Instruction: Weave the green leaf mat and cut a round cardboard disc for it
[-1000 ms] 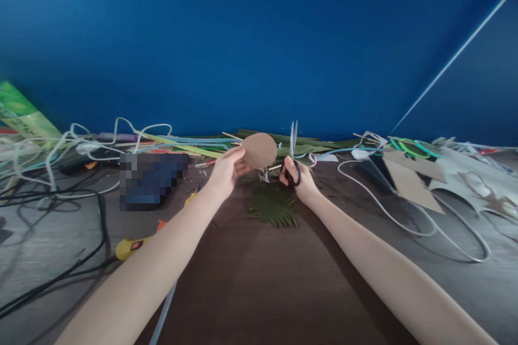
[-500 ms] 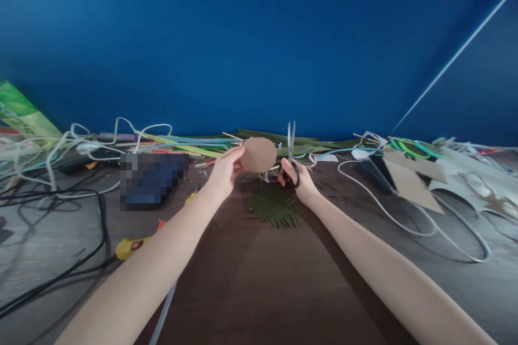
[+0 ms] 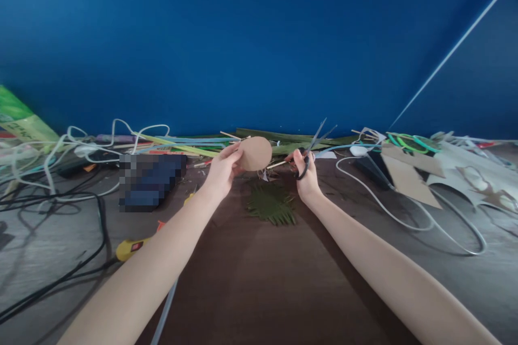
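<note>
Pinched by its left edge, a round brown cardboard disc [image 3: 256,154] is held up in my left hand [image 3: 222,171]. My right hand [image 3: 309,179] grips a pair of scissors [image 3: 318,137] by the black handles, with the blades parted and pointing up and to the right. A gap separates the scissors from the disc. On the dark brown table [image 3: 243,280] below the hands lies a dark green piece with a fringed edge [image 3: 272,204]. Green strips [image 3: 283,147] lie along the wall behind the disc.
At left are a pixelated dark rectangular object [image 3: 154,183], black cables [image 3: 101,215], white cords [image 3: 48,167] and a yellow-handled tool [image 3: 127,248]. Cardboard scraps [image 3: 413,178] and a looping white cord [image 3: 384,210] lie at right. A blue wall [image 3: 259,43] closes off the back.
My right hand has moved right, away from the disc, and the scissors have tilted to the right with their blades wider apart. The disc has shifted slightly left in the view.
</note>
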`<state>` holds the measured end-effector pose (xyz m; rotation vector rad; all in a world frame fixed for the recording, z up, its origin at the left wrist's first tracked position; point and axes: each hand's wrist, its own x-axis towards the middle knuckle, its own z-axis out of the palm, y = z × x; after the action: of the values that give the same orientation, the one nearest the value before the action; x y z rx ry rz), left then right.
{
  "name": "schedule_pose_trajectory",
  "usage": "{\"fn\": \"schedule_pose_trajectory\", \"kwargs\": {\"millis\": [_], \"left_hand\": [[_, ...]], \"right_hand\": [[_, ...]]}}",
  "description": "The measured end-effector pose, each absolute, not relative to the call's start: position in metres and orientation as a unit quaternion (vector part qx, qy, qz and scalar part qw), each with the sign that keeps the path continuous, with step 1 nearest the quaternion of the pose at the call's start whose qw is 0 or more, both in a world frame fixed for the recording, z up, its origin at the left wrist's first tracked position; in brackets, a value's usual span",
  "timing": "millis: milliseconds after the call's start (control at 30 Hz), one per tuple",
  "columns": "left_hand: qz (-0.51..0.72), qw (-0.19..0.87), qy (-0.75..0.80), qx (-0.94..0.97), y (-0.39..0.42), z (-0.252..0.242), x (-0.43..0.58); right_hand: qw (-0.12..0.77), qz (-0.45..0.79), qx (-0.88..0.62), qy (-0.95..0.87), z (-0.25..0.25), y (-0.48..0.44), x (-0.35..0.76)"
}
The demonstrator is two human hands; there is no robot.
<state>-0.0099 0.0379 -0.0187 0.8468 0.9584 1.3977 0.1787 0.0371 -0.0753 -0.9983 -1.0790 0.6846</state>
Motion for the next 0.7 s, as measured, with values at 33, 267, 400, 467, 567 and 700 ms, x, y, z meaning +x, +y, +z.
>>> {"fn": "schedule_pose_trajectory", "kwargs": {"millis": [33, 267, 400, 467, 567, 700], "left_hand": [[0.599, 0.58, 0.413, 0.368, 0.037, -0.018, -0.01], [0.553, 0.586, 0.437, 0.4, 0.033, -0.016, -0.008], [0.54, 0.592, 0.427, 0.418, 0.033, -0.017, -0.008], [0.53, 0.597, 0.423, 0.429, 0.034, -0.018, -0.009], [0.531, 0.587, 0.429, 0.435, 0.034, -0.018, -0.009], [0.542, 0.578, 0.438, 0.426, 0.034, -0.019, -0.009]], "right_hand": [[0.692, 0.312, -0.444, -0.477, -0.075, 0.037, 0.179], [0.693, 0.344, -0.443, -0.454, -0.076, 0.04, 0.178], [0.682, 0.356, -0.437, -0.466, -0.074, 0.038, 0.177], [0.669, 0.357, -0.438, -0.483, -0.071, 0.035, 0.176], [0.636, 0.359, -0.442, -0.522, -0.062, 0.027, 0.173], [0.553, 0.353, -0.46, -0.598, -0.049, 0.017, 0.171]]}}
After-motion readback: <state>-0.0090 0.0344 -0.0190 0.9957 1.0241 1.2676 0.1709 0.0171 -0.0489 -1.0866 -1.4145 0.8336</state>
